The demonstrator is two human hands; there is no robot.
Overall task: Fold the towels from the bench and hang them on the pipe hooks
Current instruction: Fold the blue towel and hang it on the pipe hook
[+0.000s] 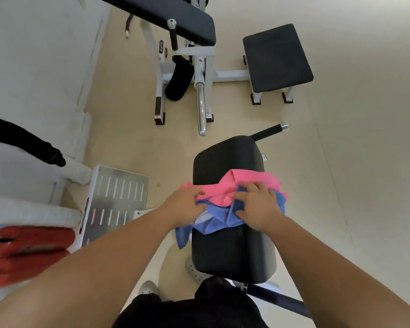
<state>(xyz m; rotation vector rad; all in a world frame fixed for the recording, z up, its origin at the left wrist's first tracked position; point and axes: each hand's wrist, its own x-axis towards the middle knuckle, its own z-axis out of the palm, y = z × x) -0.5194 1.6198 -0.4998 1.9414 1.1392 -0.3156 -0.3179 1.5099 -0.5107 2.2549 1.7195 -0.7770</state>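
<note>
- Head view: my left hand [185,204] and right hand [258,204] were both down on the towel heap lying across the middle of the bench [232,252], my tabletop for this job.
- The pink towel [223,188] lay uppermost and crumpled, with the blue towel [218,221] bunched under it; one blue corner drooped off the tabletop's left edge.
- My left grip was pinched on cloth where pink met blue; which towel it held I could not tell.
- My right grip was clamped on a fold of the blue towel, fingers curled over it.
- I judged the step to be parting the two towels so that one could be folded alone.
- To do it well, I would need each grip on a single layer, then lift the pink towel clear, find two corners and spread it flat on bare padding before folding.
- The risk, as I saw it, was dragging the blue towel off the edge.
- No pipe hooks showed here, and no containers either.
</note>
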